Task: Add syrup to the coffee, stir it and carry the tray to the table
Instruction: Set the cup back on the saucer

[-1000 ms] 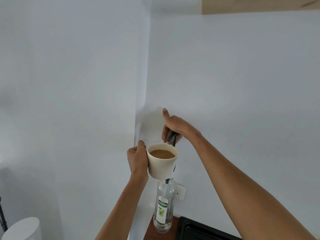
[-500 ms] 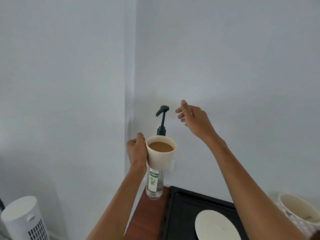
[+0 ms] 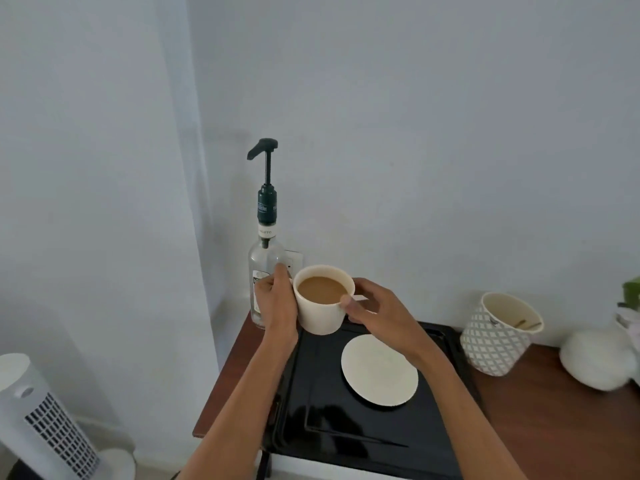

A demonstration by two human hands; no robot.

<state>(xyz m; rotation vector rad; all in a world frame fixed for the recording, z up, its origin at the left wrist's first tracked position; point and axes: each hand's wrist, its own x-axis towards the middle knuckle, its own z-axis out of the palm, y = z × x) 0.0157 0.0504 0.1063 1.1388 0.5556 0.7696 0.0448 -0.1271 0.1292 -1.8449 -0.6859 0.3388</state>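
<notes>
A cream cup of milky coffee hangs just above the far left corner of the black tray. My left hand grips the cup's left side and my right hand holds its right side, thumb on the rim. Behind the cup stands the clear syrup bottle with a dark green pump, its nozzle pointing left. A round cream saucer lies on the tray to the right of the cup.
A patterned white pot with utensils stands right of the tray on the brown counter. A white rounded object sits further right. A white tower fan stands on the floor at the lower left. Walls close the corner behind.
My right hand left the pump, came down and took the cup's right side. The cup dropped from under the nozzle to just over the tray. My view tilted downward.
</notes>
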